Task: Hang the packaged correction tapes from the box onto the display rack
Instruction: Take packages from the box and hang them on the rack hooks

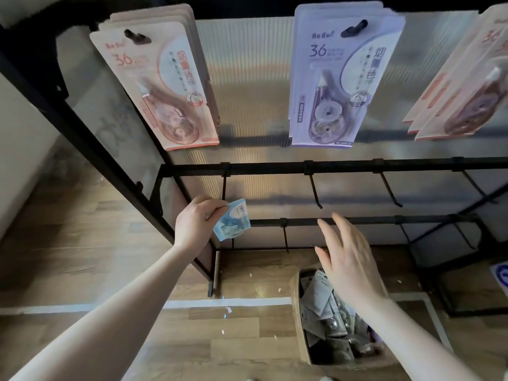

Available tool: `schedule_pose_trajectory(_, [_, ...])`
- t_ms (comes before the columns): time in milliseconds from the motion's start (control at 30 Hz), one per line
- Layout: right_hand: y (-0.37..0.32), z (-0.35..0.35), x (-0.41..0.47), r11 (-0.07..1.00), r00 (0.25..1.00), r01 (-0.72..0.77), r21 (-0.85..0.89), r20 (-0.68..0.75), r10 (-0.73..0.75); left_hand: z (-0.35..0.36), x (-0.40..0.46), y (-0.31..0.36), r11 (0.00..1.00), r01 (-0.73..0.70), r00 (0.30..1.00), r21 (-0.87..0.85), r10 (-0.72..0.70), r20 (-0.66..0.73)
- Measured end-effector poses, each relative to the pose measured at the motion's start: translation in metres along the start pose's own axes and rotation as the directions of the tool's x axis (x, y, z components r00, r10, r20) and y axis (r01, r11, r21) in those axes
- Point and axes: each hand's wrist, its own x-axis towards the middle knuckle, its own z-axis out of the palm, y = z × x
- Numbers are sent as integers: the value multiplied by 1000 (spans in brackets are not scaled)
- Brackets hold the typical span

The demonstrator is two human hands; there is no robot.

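My left hand (196, 222) grips a blue packaged correction tape (233, 220) just below the leftmost hook (224, 185) of the middle rail of the black display rack (330, 167). My right hand (346, 255) hovers open, fingers spread, above the cardboard box (301, 323) on the floor, which holds several more packaged tapes (327, 306). On the top row hang a stack of pink packages (162, 83), a stack of purple packages (334, 78) and more pink packages (467, 86) at the right edge.
Bare hooks (315, 192) stick out along the middle and lower rails. The rack has a ribbed translucent back panel (247, 86) and stands on a wood floor with a white tape line (228, 301). A wall runs along the left.
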Motion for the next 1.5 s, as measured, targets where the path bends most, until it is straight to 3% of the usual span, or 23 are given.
schedule_pose_trajectory(300, [-2, 30, -2, 999, 1000, 12, 34, -7, -11, 8, 3, -21, 996, -75, 997, -51, 76, 13])
schedule_pose_trajectory(467, [-2, 38, -4, 999, 1000, 12, 38, -3, -12, 10, 20, -27, 990, -138, 989, 2, 138, 59])
schedule_pose_trajectory(833, [-2, 47, 1, 1000, 999, -9, 21, 46, 8, 13, 52, -21, 998, -66, 994, -11, 67, 85])
schedule_pose_trajectory(1133, [1, 53, 3, 1000, 997, -16, 19, 74, 15, 17, 66, -18, 999, -45, 997, -9, 45, 59])
schedule_pose_trajectory(1367, [5, 54, 2, 999, 994, -24, -29, 108, 27, 23, 57, -12, 997, 71, 997, -38, -70, 6])
schedule_pose_trajectory(1500, [6, 55, 4, 999, 992, -31, -33, 118, 35, 25, 50, -13, 999, 43, 999, -10, -43, -10])
